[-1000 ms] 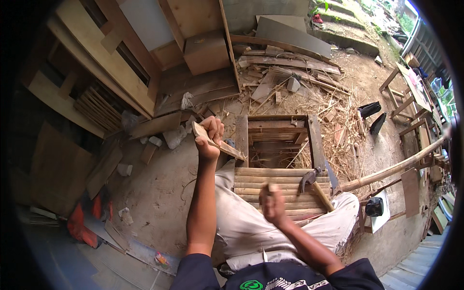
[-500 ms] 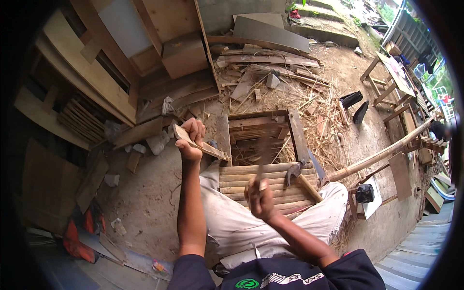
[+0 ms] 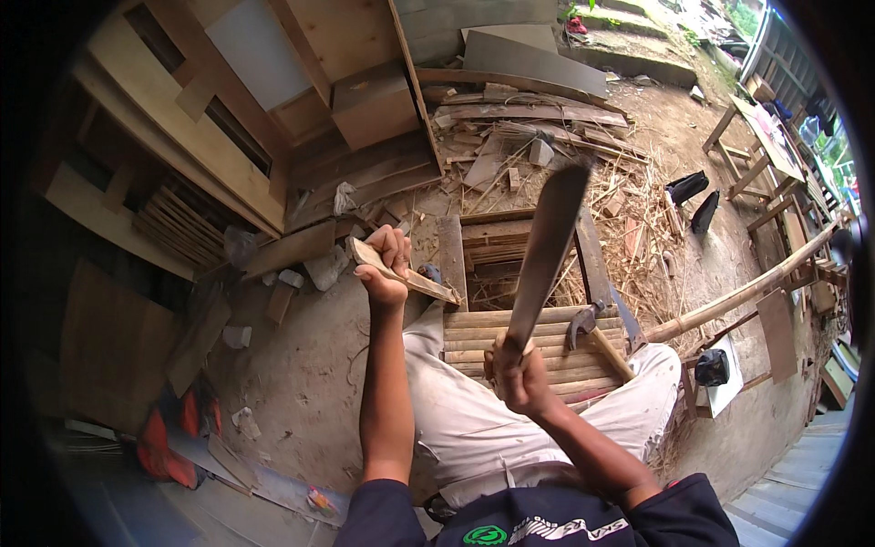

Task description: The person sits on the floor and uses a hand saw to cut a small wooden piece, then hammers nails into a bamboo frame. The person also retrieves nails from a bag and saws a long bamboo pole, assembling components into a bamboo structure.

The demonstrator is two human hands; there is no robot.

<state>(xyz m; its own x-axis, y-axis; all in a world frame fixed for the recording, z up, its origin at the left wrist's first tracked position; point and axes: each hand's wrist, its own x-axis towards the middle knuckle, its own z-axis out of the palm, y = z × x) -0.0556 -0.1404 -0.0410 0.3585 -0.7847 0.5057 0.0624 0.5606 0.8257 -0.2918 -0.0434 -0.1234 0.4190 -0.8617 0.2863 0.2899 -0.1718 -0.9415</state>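
My left hand [image 3: 387, 266] is closed round a narrow wooden piece [image 3: 425, 285], whose far end rests by the corner of a low wooden frame [image 3: 450, 246]. In my right hand [image 3: 519, 376] is the handle of a machete, closed in my fingers. Its broad dark blade [image 3: 550, 246] points up and away, over the bamboo slats [image 3: 483, 332] between my knees. A claw hammer [image 3: 581, 321] lies on the slats to the right, beside the blade of a handsaw [image 3: 627, 314].
Wood scraps and shavings [image 3: 629, 196] cover the ground beyond the frame. A large wooden cabinet [image 3: 365, 109] stands far left. To the right, a long bamboo pole [image 3: 738, 287] slants across near a wooden bench [image 3: 766, 146]. A black bag [image 3: 712, 368] sits below the pole.
The machete blade, blurred and edge-on before, now shows its broad side and leans farther right. My left hand still holds the wooden piece. The whole view has shifted slightly.
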